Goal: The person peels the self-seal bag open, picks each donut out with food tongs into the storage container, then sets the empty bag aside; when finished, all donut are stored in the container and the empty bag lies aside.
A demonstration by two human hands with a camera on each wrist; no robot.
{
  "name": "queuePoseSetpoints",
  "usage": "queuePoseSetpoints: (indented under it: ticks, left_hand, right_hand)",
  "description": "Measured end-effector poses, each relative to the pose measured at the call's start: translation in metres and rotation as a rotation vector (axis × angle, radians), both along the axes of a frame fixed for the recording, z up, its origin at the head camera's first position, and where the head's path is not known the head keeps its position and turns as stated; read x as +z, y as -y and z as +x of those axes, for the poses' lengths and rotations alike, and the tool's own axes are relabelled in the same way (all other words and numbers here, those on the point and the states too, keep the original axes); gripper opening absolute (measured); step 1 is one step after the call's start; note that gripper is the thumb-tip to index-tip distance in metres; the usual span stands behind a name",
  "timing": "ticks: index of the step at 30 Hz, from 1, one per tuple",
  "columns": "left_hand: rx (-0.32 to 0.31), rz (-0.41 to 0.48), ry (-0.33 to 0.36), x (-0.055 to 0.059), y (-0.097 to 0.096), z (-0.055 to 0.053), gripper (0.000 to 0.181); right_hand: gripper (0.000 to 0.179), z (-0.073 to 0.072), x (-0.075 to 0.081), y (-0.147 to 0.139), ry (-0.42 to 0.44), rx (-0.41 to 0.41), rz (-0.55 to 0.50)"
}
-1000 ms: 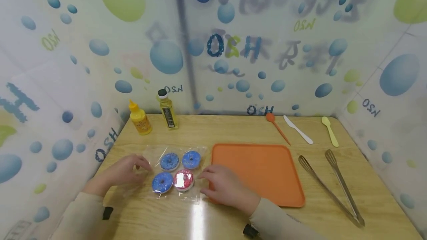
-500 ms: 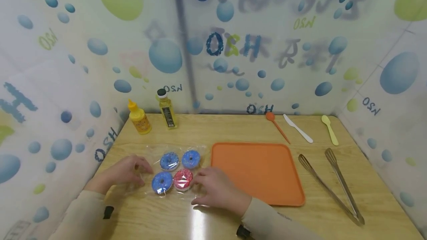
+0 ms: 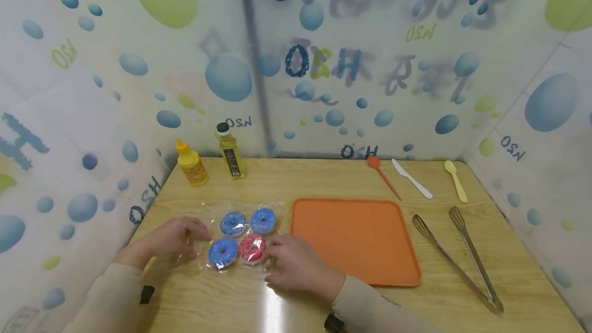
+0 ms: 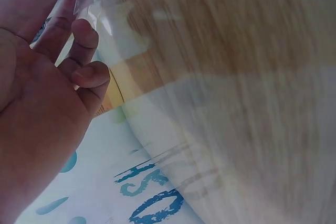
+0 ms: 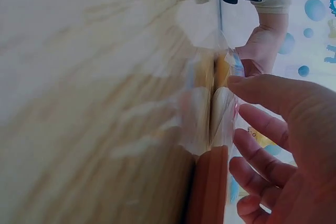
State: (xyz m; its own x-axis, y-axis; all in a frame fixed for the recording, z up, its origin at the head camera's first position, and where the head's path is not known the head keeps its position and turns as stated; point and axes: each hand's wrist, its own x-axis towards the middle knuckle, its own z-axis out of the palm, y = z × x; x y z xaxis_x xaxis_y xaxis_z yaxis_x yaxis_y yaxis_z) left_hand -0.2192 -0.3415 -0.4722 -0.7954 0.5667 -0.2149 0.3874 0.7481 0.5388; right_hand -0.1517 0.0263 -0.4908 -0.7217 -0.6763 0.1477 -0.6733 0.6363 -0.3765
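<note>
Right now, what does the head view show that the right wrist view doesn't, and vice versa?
Only head: tongs, knife, orange spoon, yellow spoon, and four donuts seen clearly from above.

Only right wrist: the palm side of the right hand, from close up, and a nearly edge-on look at the tray.

Both: the two hands, including the left hand, plus the clear bag, some of the tray and the table.

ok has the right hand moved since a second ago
Yes, left: in the head view, measured against the orange tray, the right hand has shifted toward the red donut.
</note>
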Motion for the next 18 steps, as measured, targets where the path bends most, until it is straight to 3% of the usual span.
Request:
queuePoseSetpoints:
  ticks: [7,14,18]
  left_hand:
    - [0.012,-0.007,0.000,0.0001,-0.0011,-0.0030,0.036]
    - [0.034,-0.006,0.029,0.0001,-0.0031,-0.0003,0.039]
    - [0.049,0.002,0.053,0.0017,-0.0042,0.0007,0.038]
  right_hand:
    - [0.020,-0.0003,0.0027,0.0019,0.027,-0.003,-0.006]
    - [0.013,0.0008,0.0037,0.0027,0.113,0.005,-0.034]
    - [0.009,0.0002,0.0015,0.0027,0.105,0.006,-0.032]
